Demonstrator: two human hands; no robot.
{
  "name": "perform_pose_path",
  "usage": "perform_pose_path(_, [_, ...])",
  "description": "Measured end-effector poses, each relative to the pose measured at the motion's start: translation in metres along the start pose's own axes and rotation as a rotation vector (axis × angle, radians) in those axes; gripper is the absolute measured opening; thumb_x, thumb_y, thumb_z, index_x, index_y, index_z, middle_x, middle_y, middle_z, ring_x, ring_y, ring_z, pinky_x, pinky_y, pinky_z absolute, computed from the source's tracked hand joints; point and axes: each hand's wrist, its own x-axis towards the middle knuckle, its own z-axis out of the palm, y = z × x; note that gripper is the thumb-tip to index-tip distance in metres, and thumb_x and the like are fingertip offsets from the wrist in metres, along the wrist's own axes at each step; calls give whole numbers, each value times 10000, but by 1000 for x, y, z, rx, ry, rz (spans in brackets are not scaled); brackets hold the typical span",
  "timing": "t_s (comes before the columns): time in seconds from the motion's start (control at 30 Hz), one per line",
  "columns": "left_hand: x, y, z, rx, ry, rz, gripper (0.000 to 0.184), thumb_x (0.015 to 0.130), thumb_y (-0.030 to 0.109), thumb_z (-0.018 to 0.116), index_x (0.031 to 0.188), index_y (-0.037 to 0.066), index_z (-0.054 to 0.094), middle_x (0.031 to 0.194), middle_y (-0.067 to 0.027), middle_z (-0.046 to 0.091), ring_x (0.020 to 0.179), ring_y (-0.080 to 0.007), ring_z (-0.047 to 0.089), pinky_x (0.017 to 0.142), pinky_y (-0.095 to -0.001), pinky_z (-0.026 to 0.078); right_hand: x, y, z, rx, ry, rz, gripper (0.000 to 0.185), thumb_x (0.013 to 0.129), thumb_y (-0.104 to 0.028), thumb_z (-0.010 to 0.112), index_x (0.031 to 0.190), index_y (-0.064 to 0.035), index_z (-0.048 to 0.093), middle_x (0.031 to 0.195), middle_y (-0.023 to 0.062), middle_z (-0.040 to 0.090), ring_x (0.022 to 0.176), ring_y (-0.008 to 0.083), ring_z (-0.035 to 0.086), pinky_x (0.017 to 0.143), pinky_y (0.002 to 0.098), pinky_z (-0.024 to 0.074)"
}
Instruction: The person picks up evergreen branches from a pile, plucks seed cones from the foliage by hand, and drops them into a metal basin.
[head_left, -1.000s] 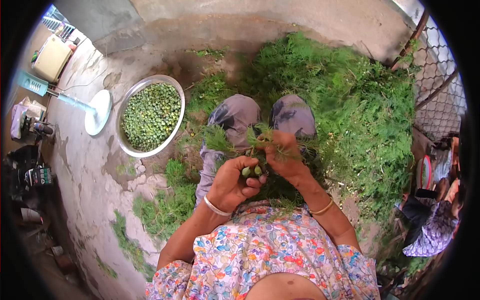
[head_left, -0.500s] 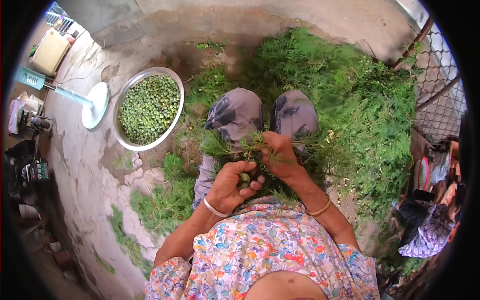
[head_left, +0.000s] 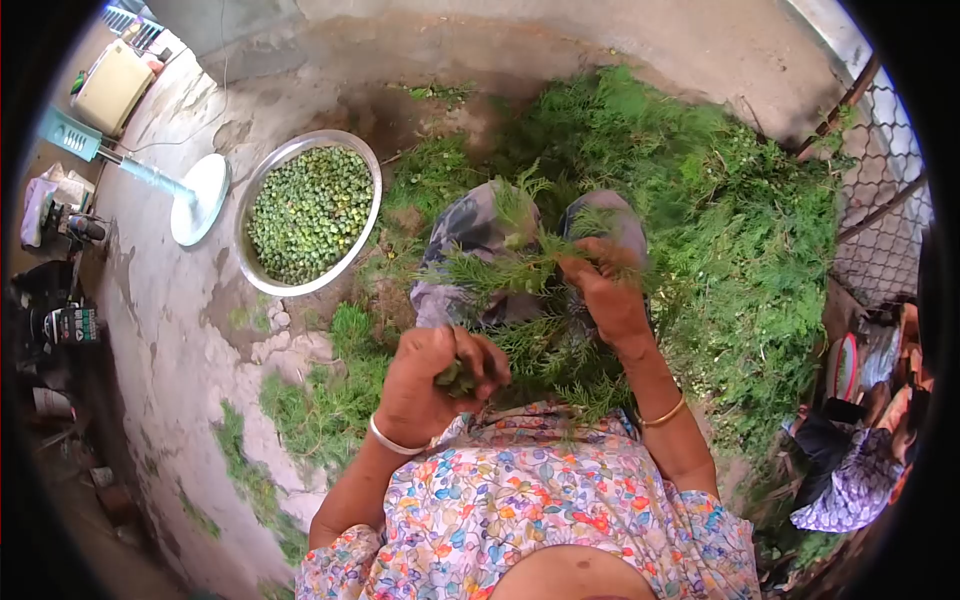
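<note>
Hands have come apart since the earlier frame: L hand [head_left: 425,375] is back & out to its own side, R hand [head_left: 607,290] a bit fwd & further right. L hand's fingers are curled in, clamped on some green fruits [head_left: 455,378], prob. so none drop; exact no. can't be told, fingers are blurred & cover most. R hand is closed on the stem end of a feathery sprig [head_left: 490,268], fronds spreading left over the knees [head_left: 485,215], fwd of L hand; gripping one end likely leaves the rest free to get at. Wide metal basin [head_left: 285,289] w/ lots more green fruits sits fwd & left of L hand, well apart from it, presumably on that side for easy reach. Big pile of greenery [head_left: 740,230] lies fwd & right of R hand, prob. kept close so stems are handy. Both hands approx. at lap level, not touching.
</note>
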Motion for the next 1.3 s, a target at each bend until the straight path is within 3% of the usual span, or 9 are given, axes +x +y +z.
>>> perform_pose_path(0.3, [29, 6, 22, 483, 176, -225, 269, 790, 88, 641, 1012, -54, 585, 731, -55, 621, 572, -76, 536, 426, -176, 356, -3, -6, -5, 463, -45, 205, 72, 862, -39, 605, 810, -3, 572, 788, -10, 578, 717, 55, 543, 632, 223, 482])
perform_pose_path(0.57, [61, -9, 26, 695, 237, 41, 263, 735, 109, 698, 954, -7, 607, 681, -6, 585, 493, -45, 459, 413, -203, 320, -4, 7, -7, 440, -136, 258, 113, 856, -17, 595, 744, -31, 586, 831, -29, 596, 717, 60, 552, 615, 239, 466])
perform_pose_path(0.63, [62, -11, 23, 661, 232, -8, 232, 733, 95, 696, 927, -3, 615, 672, 2, 581, 491, -45, 458, 409, -210, 320, -7, 24, -10, -476, -179, -389, 86, 836, -19, 616, 754, -32, 596, 873, -29, 589, 751, 67, 550, 641, 261, 467])
perform_pose_path(0.67, [63, -13, 20, 625, 227, -58, 200, 731, 82, 693, 900, 0, 623, 664, 10, 576, 489, -44, 457, 406, -217, 321, -8, 31, -10, -476, -177, -385, 86, 836, -19, 616, 754, -32, 596, 873, -29, 589, 751, 67, 550, 641, 261, 467])
perform_pose_path(0.8, [68, -27, -2, 860, -1, 203, 142, 742, 65, 681, 860, 4, 631, 667, 13, 574, 500, -45, 469, 396, -223, 317, -9, 21, -1, 256, -108, 88, 43, 797, 11, 614, 806, -27, 631, 889, 34, 601, 774, 136, 569, 676, 292, 470])
perform_pose_path(0.87, [73, -32, -5, 646, 125, 91, 129, 752, 49, 664, 871, 13, 630, 667, 7, 570, 515, -50, 484, 391, -219, 316, -8, 15, 0, 548, -85, 246, 67, 786, 17, 608, 825, -26, 640, 880, 59, 605, 765, 166, 577, 678, 308, 470])
perform_pose_path(1.03, [72, -27, 8, 406, 239, -103, 133, 784, 75, 640, 912, 51, 618, 737, -9, 593, 578, -93, 531, 430, -224, 353, -7, 0, 1, -500, -102, -264, 57, 771, -34, 630, 789, 16, 612, 733, 77, 581, 687, 144, 552, 623, 316, 464])
perform_pose_path(1.13, [60, -35, 1, 537, 208, -106, 103, 816, 95, 608, 902, 42, 626, 699, -7, 584, 574, -87, 531, 438, -211, 364, -7, 18, 11, -515, 106, -457, 45, 766, -20, 595, 786, 20, 604, 657, 79, 561, 626, 162, 528, 593, 306, 450])
perform_pose_path(1.3, [53, -27, 8, 253, 353, -518, 89, 824, 122, 603, 874, 52, 581, 783, -63, 610, 598, -130, 540, 428, -247, 373, -10, 0, 14, -205, -93, -71, 100, 767, 20, 537, 812, -24, 615, 719, 85, 590, 673, 221, 538, 642, 350, 437])
